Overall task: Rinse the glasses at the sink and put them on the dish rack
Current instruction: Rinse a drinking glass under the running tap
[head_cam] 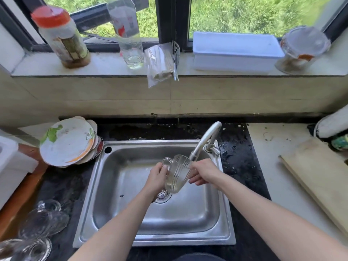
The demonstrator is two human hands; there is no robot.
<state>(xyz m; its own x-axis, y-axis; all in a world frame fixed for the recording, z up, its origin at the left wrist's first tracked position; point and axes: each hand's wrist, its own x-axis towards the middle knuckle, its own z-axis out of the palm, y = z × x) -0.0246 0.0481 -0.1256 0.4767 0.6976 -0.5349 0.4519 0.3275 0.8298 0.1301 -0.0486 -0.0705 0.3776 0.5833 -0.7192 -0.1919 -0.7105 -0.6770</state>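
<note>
Over the middle of the sink [131,213], a clear ribbed glass mug [178,174] is held in the air by both hands, above and just right of the drain strainer [162,195]. Mug tilted, rim toward the far right, close under the spout of the faucet [205,140]; whether water is running cannot be told. Left hand [157,178]: fingers curled round the mug's handle on its left side, firm hold. Right hand [204,172]: fingers curled against the mug's right wall, thumb near the rim, also holding it. Both forearms enter from the near edge and meet over the basin. Near left, on the dark counter, several other clear glasses [45,221] lie close together, well apart from the mug; their outlines are blurred. Left of the sink's far corner, a stack of plates [67,142] leans, the top one white with green and orange markings. Right of the sink, on the pale counter, a wooden cutting board [320,181] lies at an angle. Far side, on the window sill [105,66], left to right: a jar with a red lid [62,36], a clear plastic bottle [128,32], a plastic bag [162,63] hanging over the sill's edge, a white box [235,51], a lidded clear container [303,49].
</note>
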